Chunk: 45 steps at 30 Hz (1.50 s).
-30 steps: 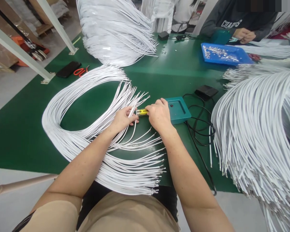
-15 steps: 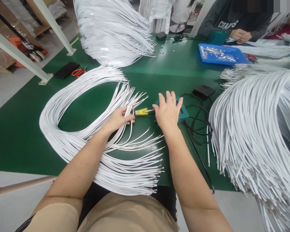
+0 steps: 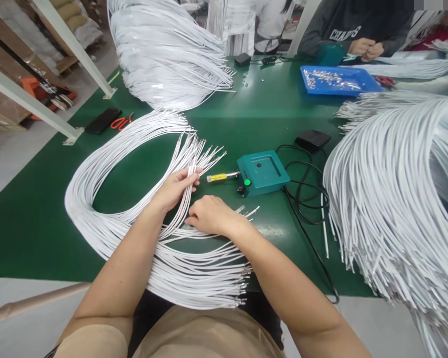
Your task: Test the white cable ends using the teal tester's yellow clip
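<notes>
Several thin white wires (image 3: 184, 206) are gripped between the thumb and fingers of my left hand (image 3: 175, 186), their tips standing up past it. Lower and to the right, my right hand (image 3: 209, 215) has its fingers curled in a pinch on the white wires that branch from the looped bundle (image 3: 78, 199). Beyond both hands sits a teal box (image 3: 265, 171) with a round green button. From its left side a yellow-sleeved rod (image 3: 219, 177) points toward my left hand, not touching it. More wire ends with metal tips fan out below my right hand.
Black cables (image 3: 302, 199) and a black block (image 3: 312, 140) lie right of the box. Large wire piles (image 3: 388, 199) stand right and at the back. A blue tray (image 3: 339, 89) holds small metal parts near a co-worker's hands (image 3: 366, 48). Orange-handled scissors (image 3: 120, 122) lie left.
My right hand has left the top of the teal box and come down left to the wires. My left hand has moved slightly left, away from the yellow-sleeved rod, still holding wires.
</notes>
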Each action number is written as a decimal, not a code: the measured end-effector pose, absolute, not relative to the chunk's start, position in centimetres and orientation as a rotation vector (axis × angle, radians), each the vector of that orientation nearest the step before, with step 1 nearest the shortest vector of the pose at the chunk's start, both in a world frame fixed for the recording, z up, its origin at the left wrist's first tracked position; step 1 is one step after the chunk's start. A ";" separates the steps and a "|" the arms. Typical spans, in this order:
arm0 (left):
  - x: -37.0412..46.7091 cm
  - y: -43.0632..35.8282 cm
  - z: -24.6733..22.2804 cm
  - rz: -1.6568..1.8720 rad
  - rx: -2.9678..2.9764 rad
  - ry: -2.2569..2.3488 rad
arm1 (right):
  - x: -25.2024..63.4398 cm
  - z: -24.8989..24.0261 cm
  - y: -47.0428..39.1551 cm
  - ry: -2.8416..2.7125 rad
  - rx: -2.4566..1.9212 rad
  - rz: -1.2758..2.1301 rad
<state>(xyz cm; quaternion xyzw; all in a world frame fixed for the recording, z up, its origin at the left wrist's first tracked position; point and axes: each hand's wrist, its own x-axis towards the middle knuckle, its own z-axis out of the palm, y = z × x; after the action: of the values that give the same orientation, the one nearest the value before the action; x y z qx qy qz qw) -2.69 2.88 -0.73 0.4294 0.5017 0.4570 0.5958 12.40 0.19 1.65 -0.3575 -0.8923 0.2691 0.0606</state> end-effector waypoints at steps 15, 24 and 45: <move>-1.5 2.4 -0.8 1.019 1.152 1.133 | 13.9 -0.2 4.1 -1.352 -1.200 1.340; -1.7 2.7 -1.2 1.095 1.210 1.172 | 13.2 0.3 3.9 -0.952 -0.976 1.690; -1.9 2.5 -0.8 1.071 1.314 1.127 | 14.1 0.4 4.1 -0.811 -0.844 1.994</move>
<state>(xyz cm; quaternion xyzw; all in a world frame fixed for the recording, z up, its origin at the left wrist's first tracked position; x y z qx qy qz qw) -1.88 2.52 -0.80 0.5493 0.4713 0.4475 0.5253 14.14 4.08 0.37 -0.3339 -0.3210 0.7894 0.4029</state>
